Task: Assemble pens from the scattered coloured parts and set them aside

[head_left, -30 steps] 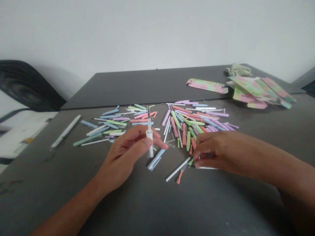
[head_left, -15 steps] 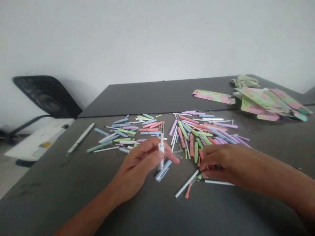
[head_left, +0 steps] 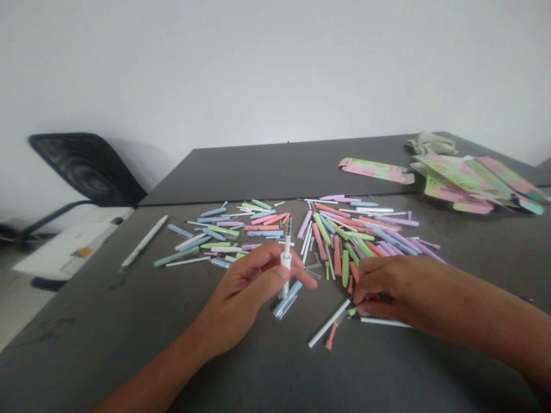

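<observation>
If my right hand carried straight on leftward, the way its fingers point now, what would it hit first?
Probably the near-lying white stick, at its far end, just past the fingertips of the right hand. Their height above it is unclear, so they might pass over.

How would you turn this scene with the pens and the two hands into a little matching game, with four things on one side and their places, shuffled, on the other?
Things
1. White tube
2. Lone white pen
3. Crumpled cloth
4. Black chair

Places
A. Behind the colourful cardboard
B. Past the left edge of the table
C. Held upright in the left hand
D. Lying left of the coloured pen pieces

Right pairs: 1-C, 2-D, 3-A, 4-B
</observation>
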